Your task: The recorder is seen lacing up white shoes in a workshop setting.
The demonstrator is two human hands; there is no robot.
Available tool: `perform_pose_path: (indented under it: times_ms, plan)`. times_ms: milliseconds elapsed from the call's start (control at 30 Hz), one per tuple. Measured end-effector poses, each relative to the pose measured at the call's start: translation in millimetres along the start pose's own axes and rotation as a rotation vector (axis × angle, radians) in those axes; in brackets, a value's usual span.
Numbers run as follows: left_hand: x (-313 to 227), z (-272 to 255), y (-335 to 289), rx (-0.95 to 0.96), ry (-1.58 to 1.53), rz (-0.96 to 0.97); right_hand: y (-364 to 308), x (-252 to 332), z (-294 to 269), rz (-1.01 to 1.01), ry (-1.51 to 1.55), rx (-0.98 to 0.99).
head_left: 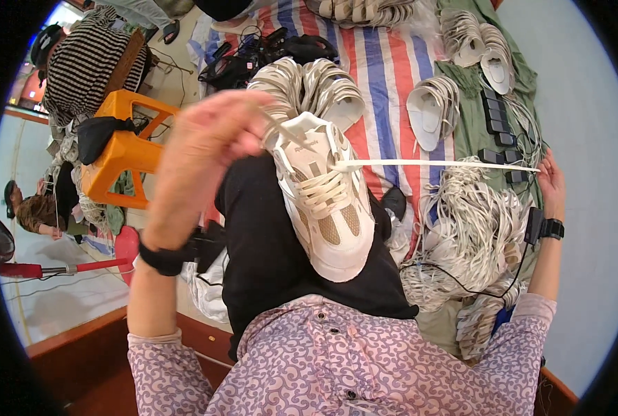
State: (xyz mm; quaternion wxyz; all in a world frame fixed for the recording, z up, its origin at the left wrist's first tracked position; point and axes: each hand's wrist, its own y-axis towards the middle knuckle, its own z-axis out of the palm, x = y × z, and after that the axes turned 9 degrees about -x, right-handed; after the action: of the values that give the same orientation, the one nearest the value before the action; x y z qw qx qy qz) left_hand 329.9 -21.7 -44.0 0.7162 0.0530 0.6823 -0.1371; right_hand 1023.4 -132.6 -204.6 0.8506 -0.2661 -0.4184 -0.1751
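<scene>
A beige and white sneaker upper, without a sole that I can make out, rests on my lap with its toe toward me. Pale shoelace crosses its lower eyelets. Far out to the right, my right hand pinches the end of a flat white shoelace, stretched taut from the upper's right side. My left hand is raised left of the upper, blurred by motion, its fingers closed on what looks like the lace's other end, a slack pale strip running to the tongue.
A heap of loose white laces lies to the right. Stacked shoe uppers sit on a striped sheet ahead. An orange stool stands at left, with other people beyond. Black devices with cables lie at the right.
</scene>
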Motion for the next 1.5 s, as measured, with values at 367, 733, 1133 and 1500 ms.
perform_pose_path:
  times_ms: [367, 733, 1133, 1500]
  plan:
    - [-45, -172, -79, -0.45, 0.249, 0.426, -72, -70, 171, -0.326, -0.793, 0.025]
    - [-19, -394, -222, -1.008, 0.008, 0.406, -205, -208, 355, -0.684, -0.93, 0.836]
    - [47, -413, -253, -1.246, -0.161, 0.323, -199, -219, 376, -0.872, -1.143, 1.062]
    - [80, -467, -294, -1.255, -0.154, 0.284, -226, -227, 379, -0.945, -1.251, 0.899]
